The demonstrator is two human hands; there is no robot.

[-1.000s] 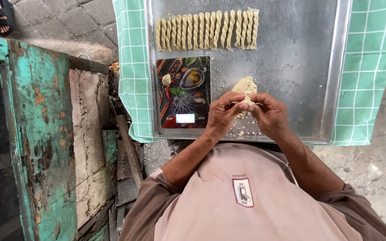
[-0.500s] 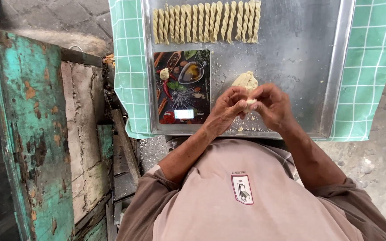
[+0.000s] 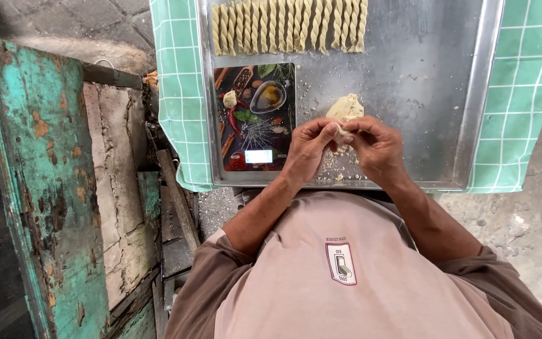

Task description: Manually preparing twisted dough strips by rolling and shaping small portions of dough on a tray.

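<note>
— Where's the dough bit (image 3: pixel 341 133)?
— Centre of frame, pinched between left hand (image 3: pixel 308 147) and right hand (image 3: pixel 376 145), above the tray (image 3: pixel 421 81).
— Nearby?
— A dough lump (image 3: pixel 345 108) just above; scale (image 3: pixel 255 116) at left.

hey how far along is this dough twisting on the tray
Done: a row of twisted dough sticks lies along the far edge of the metal tray. In hand: the left hand and right hand pinch a small dough piece between them. Left: a dough lump beside the kitchen scale is still unshaped.
</note>
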